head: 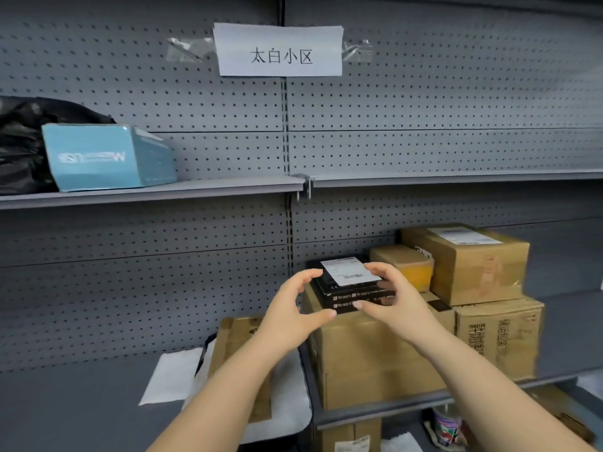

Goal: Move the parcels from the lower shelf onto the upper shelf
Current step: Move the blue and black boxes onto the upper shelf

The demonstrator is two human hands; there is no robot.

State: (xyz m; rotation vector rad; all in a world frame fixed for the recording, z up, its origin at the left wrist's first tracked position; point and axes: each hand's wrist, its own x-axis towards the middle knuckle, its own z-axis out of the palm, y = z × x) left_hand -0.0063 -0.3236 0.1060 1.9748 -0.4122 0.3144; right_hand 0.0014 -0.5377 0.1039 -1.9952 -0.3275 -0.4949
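Target parcel: I read the black box (354, 285) with a white shipping label (347, 272) as the next item; it sits on top of the large brown carton (368, 357) on the lower shelf (391, 406).
Neighbours: a small tan box (403, 264) stands just right of it, with a taller taped carton (470, 262) beyond.
Left hand (293, 308): curled in a C, thumb low and fingers high, at the box's left edge; apart from it or barely touching, I cannot tell which.
Right hand (394, 295): fingers over the label's right corner, thumb against the front face; contact looks likely, but blur prevents confirming a closed hold.
Grip state: both hands are spread to box width, not clenched; I judge the box not yet lifted.
Handling: flat, rigid, probably light; glossy surface may slip.
Hold points: I would press on the two short sides, thumbs under the front edge, keeping it level.
Destination: upper shelf (456, 177); its right bay is bare, its left bay holds a blue box (107, 156) and a black bag (19, 141).
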